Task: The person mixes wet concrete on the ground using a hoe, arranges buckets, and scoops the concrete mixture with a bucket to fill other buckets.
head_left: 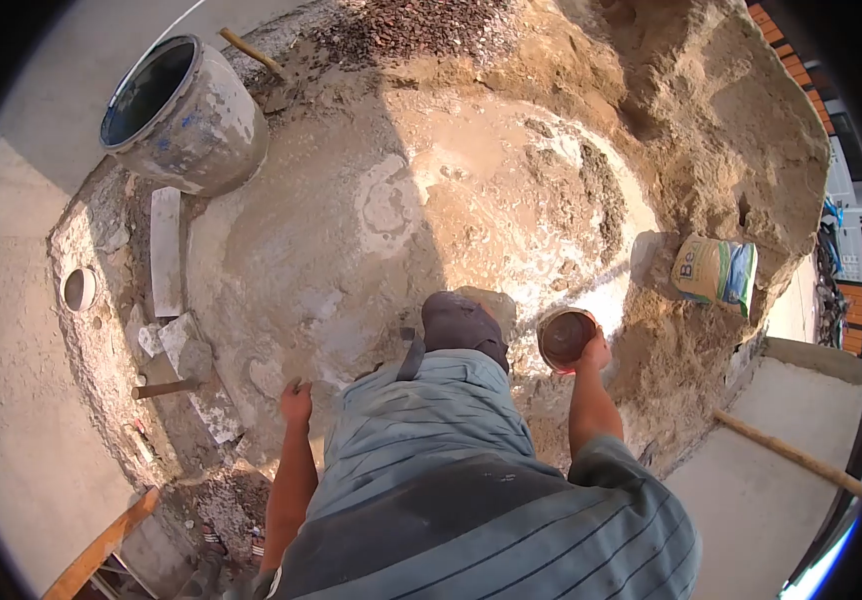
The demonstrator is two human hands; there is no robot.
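Observation:
My right hand (596,352) grips the rim of a small round bucket (558,335), held out over the wet ground to the right of my legs. Its inside looks brown and muddy, and a reddish edge shows along the bottom. I cannot tell how full it is. My left hand (296,402) hangs low beside my leg above the muddy floor, its fingers loosely bent and apart, with nothing seen in them. Below and ahead spreads a wide patch of wet mortar (481,215), partly in sunlight, with a lumpy grey mound (591,195) toward its right side.
A large mortar-stained barrel (206,130) stands at the upper left, with a long pale block (166,250) near it. Broken concrete chunks (186,345) lie at the left. A printed bag (716,272) rests against the sand heap (721,130). Gravel (411,30) lies at the far edge.

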